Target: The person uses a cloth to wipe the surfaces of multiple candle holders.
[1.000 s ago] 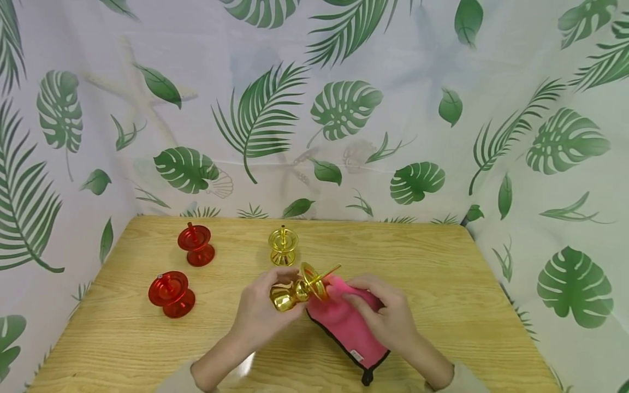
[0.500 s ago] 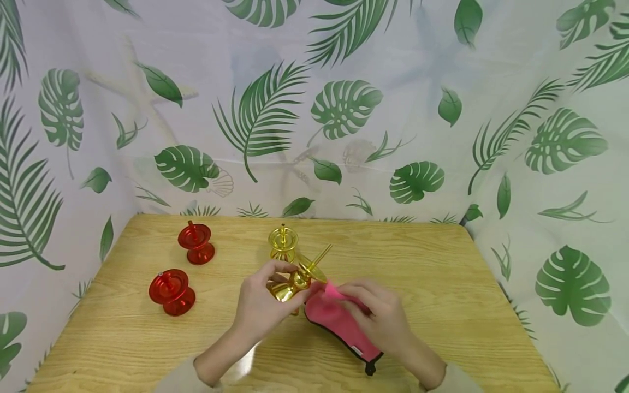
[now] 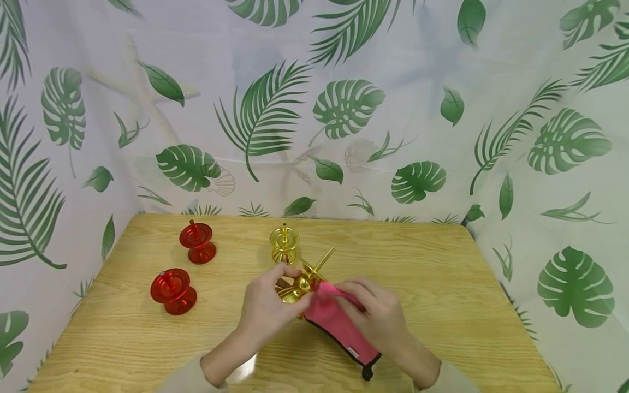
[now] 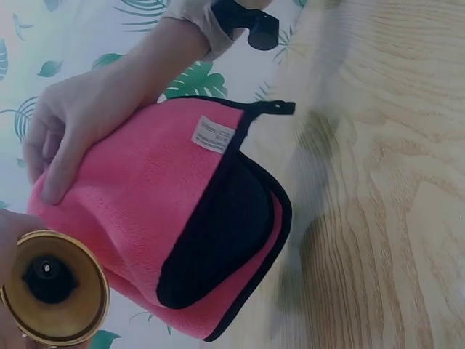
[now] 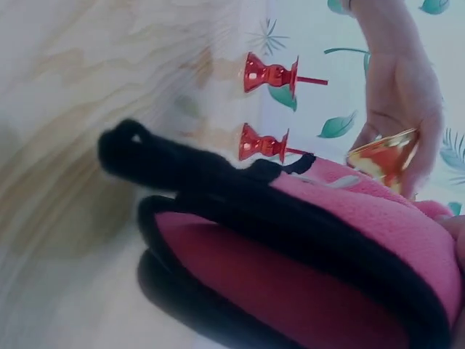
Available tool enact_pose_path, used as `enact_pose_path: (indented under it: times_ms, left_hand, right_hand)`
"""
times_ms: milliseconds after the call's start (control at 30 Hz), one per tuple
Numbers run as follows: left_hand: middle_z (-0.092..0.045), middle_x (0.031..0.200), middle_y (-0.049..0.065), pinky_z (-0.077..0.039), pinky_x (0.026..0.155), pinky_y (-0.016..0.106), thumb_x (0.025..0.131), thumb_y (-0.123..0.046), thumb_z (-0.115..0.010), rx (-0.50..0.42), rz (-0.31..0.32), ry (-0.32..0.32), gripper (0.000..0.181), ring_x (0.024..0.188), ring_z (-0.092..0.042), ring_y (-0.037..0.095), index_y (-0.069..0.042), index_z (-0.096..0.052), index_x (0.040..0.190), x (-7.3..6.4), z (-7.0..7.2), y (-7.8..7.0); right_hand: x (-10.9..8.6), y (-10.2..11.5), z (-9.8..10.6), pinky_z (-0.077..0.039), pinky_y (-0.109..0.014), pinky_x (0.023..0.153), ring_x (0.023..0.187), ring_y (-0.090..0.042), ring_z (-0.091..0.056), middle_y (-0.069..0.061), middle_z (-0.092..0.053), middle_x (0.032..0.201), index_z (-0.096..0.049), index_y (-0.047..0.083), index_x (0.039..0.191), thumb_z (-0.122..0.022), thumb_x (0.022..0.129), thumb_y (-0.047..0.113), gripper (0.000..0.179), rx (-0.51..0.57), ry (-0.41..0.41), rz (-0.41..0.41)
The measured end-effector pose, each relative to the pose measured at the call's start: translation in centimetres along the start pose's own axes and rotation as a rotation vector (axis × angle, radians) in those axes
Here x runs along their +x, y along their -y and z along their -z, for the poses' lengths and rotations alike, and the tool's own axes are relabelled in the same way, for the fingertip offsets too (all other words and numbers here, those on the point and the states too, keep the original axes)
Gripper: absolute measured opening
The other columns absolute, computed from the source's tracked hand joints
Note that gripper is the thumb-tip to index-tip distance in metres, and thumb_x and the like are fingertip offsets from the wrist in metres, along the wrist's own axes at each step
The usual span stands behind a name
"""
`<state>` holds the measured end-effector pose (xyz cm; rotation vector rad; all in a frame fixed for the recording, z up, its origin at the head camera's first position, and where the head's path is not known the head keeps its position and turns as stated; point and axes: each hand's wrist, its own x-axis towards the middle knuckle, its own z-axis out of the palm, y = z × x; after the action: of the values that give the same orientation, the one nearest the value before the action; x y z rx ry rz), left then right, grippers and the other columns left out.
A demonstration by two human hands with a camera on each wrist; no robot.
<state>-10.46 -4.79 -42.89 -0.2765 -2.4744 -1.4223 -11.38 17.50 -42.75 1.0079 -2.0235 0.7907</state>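
Observation:
A shiny gold candle holder (image 3: 303, 283) with a spike on its dish is tilted in my left hand (image 3: 267, 300), thumb and fingers round its stem and foot. The hollow underside of its foot (image 4: 57, 287) faces the left wrist view. My right hand (image 3: 380, 311) grips a pink cloth (image 3: 339, 327) with black edging and a small white label, pressing its bunched end against the holder just below the dish. The cloth's lower part hangs in a fold over the table. Part of the holder's foot is hidden by the left fingers.
A second gold candle holder (image 3: 284, 243) stands upright on the wooden table (image 3: 417, 262) behind the hands. Two red candle holders, one further back (image 3: 197, 243) and one nearer (image 3: 173, 292), stand at the left. Leaf-printed sheets (image 3: 363, 180) enclose the table.
The gold holder has turned in my left hand, its spike now pointing more steeply up. My right hand has shifted slightly left with the cloth along the holder.

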Motion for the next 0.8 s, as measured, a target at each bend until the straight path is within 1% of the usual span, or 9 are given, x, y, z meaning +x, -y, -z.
enact_pose_path:
  times_ms: [100, 133, 233, 300, 333, 400, 467, 633, 800]
  left_hand:
    - [-0.081, 0.093, 0.001, -0.047, 0.061, 0.021, 0.071, -0.016, -0.091, 0.106, -0.074, -0.027, 0.034, 0.075, -0.069, 0.011, -0.017, -0.074, 0.100, 0.0, -0.3, 0.1]
    - [-0.080, 0.092, 0.000, -0.047, 0.061, 0.021, 0.070, -0.015, -0.091, 0.139, -0.097, -0.035, 0.034, 0.074, -0.069, 0.011, -0.016, -0.074, 0.099, 0.0, -0.3, 0.2]
    - [-0.079, 0.092, -0.002, -0.047, 0.060, 0.023, 0.069, -0.015, -0.091, 0.222, -0.161, -0.055, 0.035, 0.073, -0.069, 0.012, -0.016, -0.073, 0.099, -0.1, -0.6, 0.4]
    - [-0.079, 0.093, -0.002, -0.049, 0.060, 0.024, 0.069, -0.016, -0.091, 0.251, -0.187, -0.056, 0.035, 0.074, -0.070, 0.012, -0.016, -0.073, 0.098, -0.1, -0.7, 0.5]
    - [-0.079, 0.094, -0.002, -0.050, 0.061, 0.024, 0.069, -0.016, -0.091, 0.257, -0.185, -0.055, 0.035, 0.075, -0.071, 0.013, -0.016, -0.073, 0.098, -0.2, -0.7, 0.6]
    - [-0.080, 0.094, -0.003, -0.051, 0.062, 0.025, 0.069, -0.016, -0.091, 0.239, -0.157, -0.045, 0.034, 0.077, -0.072, 0.013, -0.017, -0.073, 0.098, -0.2, -0.7, 0.6]
    - [-0.080, 0.094, -0.002, -0.051, 0.063, 0.024, 0.070, -0.016, -0.091, 0.189, -0.105, -0.022, 0.034, 0.077, -0.072, 0.014, -0.017, -0.074, 0.099, -0.1, -0.5, 0.6]
    - [-0.081, 0.097, 0.001, -0.052, 0.062, 0.020, 0.073, -0.013, -0.091, -0.001, 0.043, 0.036, 0.033, 0.078, -0.074, 0.016, -0.016, -0.076, 0.101, 0.1, 0.0, 0.4]
    - [-0.081, 0.101, 0.002, -0.057, 0.066, 0.020, 0.074, -0.014, -0.093, -0.154, 0.103, 0.053, 0.032, 0.080, -0.072, 0.012, -0.016, -0.076, 0.101, 0.4, 0.5, 0.3]
  right_hand:
    - [0.6, 0.6, 0.0, -0.055, -0.017, 0.060, 0.066, -0.008, -0.069, -0.002, -0.076, 0.086, -0.078, 0.008, 0.099, -0.080, 0.095, 0.021, 0.014, -0.039, 0.049, -0.042]
    - [0.9, 0.8, 0.0, -0.055, -0.017, 0.060, 0.066, -0.008, -0.068, -0.001, -0.076, 0.087, -0.078, 0.009, 0.099, -0.084, 0.090, 0.017, 0.014, -0.050, 0.068, -0.057]
    - [1.5, 1.3, -0.1, -0.055, -0.015, 0.060, 0.068, -0.005, -0.068, 0.001, -0.075, 0.087, -0.078, 0.010, 0.099, -0.093, 0.077, 0.008, 0.027, -0.080, 0.123, -0.091]
    - [1.8, 1.5, -0.1, -0.054, -0.014, 0.060, 0.067, -0.005, -0.067, 0.001, -0.075, 0.086, -0.077, 0.010, 0.098, -0.093, 0.074, 0.006, 0.029, -0.086, 0.145, -0.102]
    - [1.9, 1.6, -0.2, -0.053, -0.014, 0.059, 0.067, -0.004, -0.067, 0.001, -0.074, 0.086, -0.077, 0.010, 0.097, -0.093, 0.074, 0.006, 0.029, -0.087, 0.152, -0.104]
    - [2.0, 1.6, -0.2, -0.052, -0.013, 0.059, 0.066, -0.004, -0.066, 0.001, -0.074, 0.085, -0.077, 0.009, 0.097, -0.093, 0.074, 0.005, 0.028, -0.086, 0.159, -0.098]
    - [2.0, 1.6, -0.3, -0.052, -0.013, 0.058, 0.065, -0.005, -0.066, 0.001, -0.073, 0.085, -0.076, 0.008, 0.096, -0.093, 0.073, 0.004, 0.029, -0.083, 0.153, -0.083]
    - [1.5, 1.4, -0.4, -0.055, -0.015, 0.059, 0.067, -0.008, -0.069, 0.000, -0.073, 0.086, -0.076, 0.007, 0.097, -0.093, 0.071, 0.001, 0.032, -0.089, 0.133, -0.041]
    - [0.6, 0.7, -0.6, -0.059, -0.019, 0.061, 0.069, -0.011, -0.072, -0.003, -0.074, 0.087, -0.074, 0.006, 0.096, -0.093, 0.069, -0.003, 0.034, -0.072, 0.110, -0.037]
